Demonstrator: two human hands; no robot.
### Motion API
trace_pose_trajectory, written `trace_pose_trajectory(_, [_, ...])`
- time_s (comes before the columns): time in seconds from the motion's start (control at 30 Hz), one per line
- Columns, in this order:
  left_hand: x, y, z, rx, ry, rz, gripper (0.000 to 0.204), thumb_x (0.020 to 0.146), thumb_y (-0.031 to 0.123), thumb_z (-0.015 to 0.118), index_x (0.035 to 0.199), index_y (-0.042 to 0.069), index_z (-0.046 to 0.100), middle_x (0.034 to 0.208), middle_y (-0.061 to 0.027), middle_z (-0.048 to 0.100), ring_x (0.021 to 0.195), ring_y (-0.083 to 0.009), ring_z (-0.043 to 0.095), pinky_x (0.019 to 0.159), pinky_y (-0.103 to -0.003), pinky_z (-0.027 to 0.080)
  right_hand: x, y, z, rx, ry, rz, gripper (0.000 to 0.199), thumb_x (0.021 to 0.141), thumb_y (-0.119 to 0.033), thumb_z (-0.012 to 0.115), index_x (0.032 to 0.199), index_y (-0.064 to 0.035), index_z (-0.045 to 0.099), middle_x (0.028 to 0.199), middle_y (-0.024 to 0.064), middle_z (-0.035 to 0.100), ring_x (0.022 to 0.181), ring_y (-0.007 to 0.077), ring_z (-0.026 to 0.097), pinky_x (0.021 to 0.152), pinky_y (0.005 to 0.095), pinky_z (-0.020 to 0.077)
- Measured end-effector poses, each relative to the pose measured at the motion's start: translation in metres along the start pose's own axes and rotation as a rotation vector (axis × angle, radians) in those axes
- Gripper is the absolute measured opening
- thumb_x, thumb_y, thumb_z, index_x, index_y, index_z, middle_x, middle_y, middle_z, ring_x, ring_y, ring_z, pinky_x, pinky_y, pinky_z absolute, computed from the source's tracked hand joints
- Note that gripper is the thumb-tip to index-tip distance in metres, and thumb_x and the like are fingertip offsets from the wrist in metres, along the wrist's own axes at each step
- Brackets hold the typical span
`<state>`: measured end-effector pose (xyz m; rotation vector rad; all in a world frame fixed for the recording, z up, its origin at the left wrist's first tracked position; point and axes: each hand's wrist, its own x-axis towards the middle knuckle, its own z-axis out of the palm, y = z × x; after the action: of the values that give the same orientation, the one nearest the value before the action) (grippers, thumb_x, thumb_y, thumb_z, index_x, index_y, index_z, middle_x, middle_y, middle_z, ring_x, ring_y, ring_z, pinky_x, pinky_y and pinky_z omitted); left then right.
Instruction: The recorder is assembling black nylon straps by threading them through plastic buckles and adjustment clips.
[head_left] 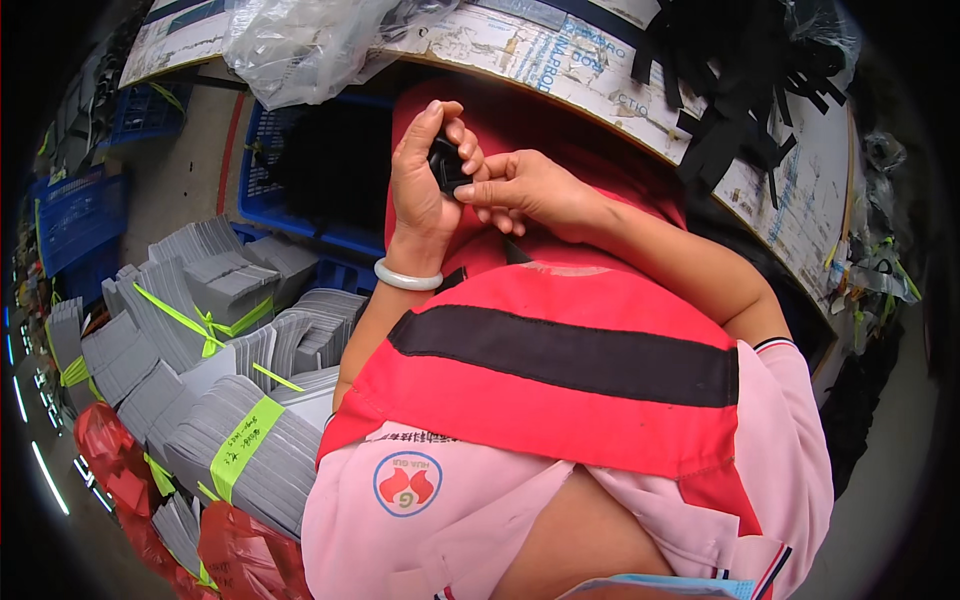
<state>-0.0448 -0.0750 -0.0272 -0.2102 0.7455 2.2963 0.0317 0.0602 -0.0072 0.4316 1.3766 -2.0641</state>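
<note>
Head view: both hands pinch what looks like a small black piece [447, 168].

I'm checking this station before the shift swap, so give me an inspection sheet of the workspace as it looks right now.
Surface: curved white work board, printed and scuffed, at the upper right.
Job's things: small black piece held between both hands over the red apron.
Clutter: black strips piled on the board; clear plastic bag at its left end.
Grippers: left hand cups the piece, white bangle on its wrist; right hand pinches it with its fingertips.
Cables: nothing seen.
Surroundings: blue crate beyond the hands; grey bundled stacks tied with green bands at left; red bags at lower left.
</note>
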Motion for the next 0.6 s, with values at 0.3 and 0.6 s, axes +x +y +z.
trace_pose_trajectory(0.3, [0.022,-0.004,-0.033,-0.190,0.065,-0.220,0.024,0.094,0.027,0.062,0.097,0.003,0.065,0.082,-0.0066,0.063,0.078,-0.0192,0.061,0.066,-0.030,0.051,-0.009,-0.003,-0.008,-0.070,0.068,-0.049,0.023,0.091,-0.024,0.065,0.078,-0.0060,0.062,0.069,0.0024,0.063,0.051,0.0059,0.057,0.043,0.0187,0.0419])
trace_pose_trajectory(0.6, [-0.005,-0.016,-0.027,0.568,-0.117,-0.321,0.019,0.094,0.015,0.062,0.107,0.001,0.063,0.078,-0.0012,0.057,0.060,-0.0057,0.048,0.044,-0.017,0.034,-0.037,0.010,-0.045,-0.379,0.148,-0.168,0.019,0.092,-0.022,0.065,0.094,-0.0025,0.066,0.077,0.0041,0.065,0.067,0.0108,0.062,0.059,0.0255,0.0491])
